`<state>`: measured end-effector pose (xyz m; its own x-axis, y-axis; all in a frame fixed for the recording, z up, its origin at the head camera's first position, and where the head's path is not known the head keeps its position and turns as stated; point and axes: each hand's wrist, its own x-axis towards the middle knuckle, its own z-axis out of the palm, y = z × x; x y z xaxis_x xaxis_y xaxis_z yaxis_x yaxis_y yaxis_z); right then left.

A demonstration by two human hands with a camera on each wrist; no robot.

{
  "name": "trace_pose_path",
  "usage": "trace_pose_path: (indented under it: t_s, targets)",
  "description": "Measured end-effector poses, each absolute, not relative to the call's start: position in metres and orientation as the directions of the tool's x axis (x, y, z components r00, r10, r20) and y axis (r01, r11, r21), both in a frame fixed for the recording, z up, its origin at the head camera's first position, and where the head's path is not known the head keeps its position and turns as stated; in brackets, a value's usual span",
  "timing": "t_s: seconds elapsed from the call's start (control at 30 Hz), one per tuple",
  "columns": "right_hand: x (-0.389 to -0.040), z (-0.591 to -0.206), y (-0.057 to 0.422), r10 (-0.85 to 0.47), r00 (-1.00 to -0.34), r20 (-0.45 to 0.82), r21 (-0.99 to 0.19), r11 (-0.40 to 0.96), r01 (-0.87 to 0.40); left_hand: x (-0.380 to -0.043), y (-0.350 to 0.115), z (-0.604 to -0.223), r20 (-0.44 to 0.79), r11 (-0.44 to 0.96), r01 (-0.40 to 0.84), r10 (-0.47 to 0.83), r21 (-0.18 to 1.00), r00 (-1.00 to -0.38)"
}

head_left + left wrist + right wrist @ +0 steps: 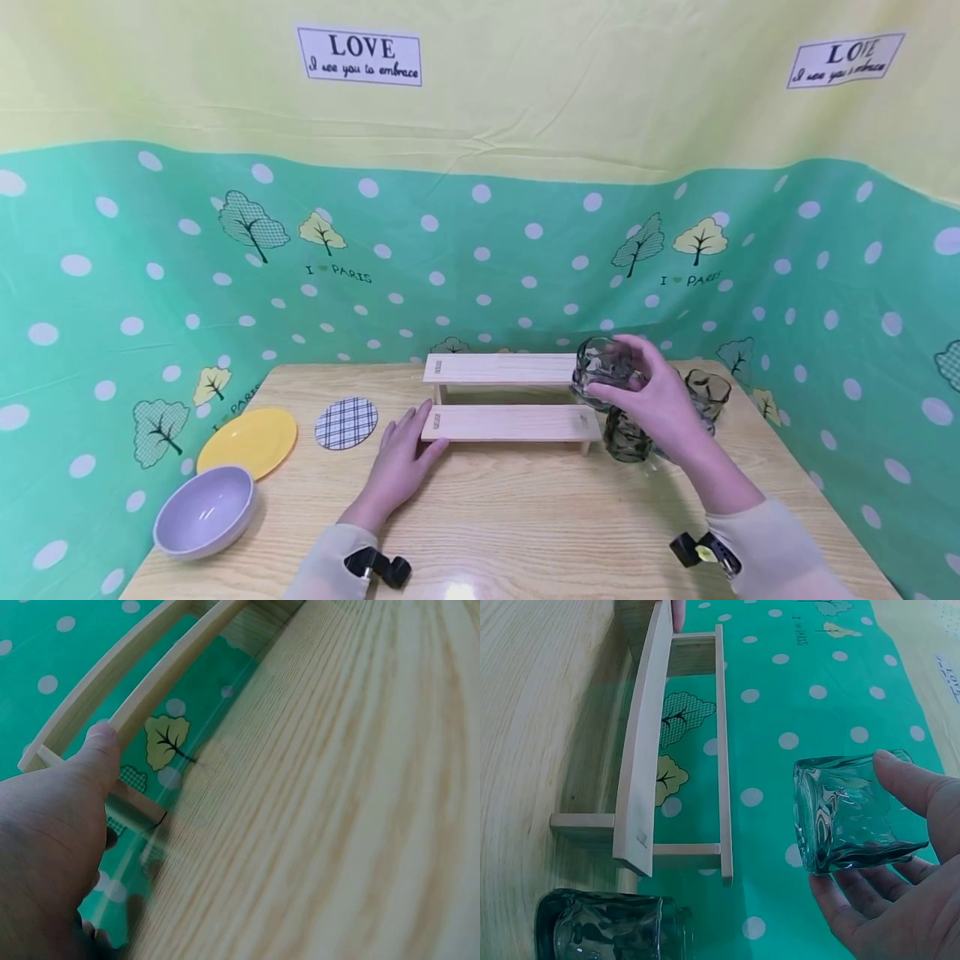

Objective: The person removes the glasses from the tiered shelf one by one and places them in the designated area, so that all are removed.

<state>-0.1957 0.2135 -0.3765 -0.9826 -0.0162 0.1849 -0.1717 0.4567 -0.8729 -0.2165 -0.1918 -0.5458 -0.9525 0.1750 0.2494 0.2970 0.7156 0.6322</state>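
A two-step wooden shelf [510,423] stands on the table. At its left end my left hand [401,458] holds the lower board, with the thumb [101,746] on the front edge and a fingertip [679,613] showing behind it. My right hand [652,400] grips a dark, wavy-sided clear glass [855,814] between thumb and fingers. The glass is raised at the right end of the upper board [502,368], overlapping it in the head view. Below the right hand, another such glass [626,437] stands beside the shelf's right end.
More dark glass [707,392] shows behind the right wrist, partly hidden. On the left are a purple bowl [206,512], a yellow plate [251,442] and a round checked coaster [347,423]. A green dotted cloth [480,250] hangs around the table [525,525].
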Motion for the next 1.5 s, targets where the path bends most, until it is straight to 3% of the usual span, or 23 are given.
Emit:
trace_pose_path:
  t_s: [1.3, 1.5]
  targets:
    - [-0.168, -0.396, 0.27, 0.084, -0.992, 0.093, -0.845, 0.534, -0.034, -0.218, -0.193, -0.547, 0.25, 0.711, 0.305, 0.184, 0.633, -0.95]
    - [-0.164, -0.399, 0.282, 0.095, -0.986, 0.139, -0.828, 0.558, -0.063, -0.218, -0.193, -0.547, 0.252, 0.707, 0.306, 0.184, 0.638, -0.95]
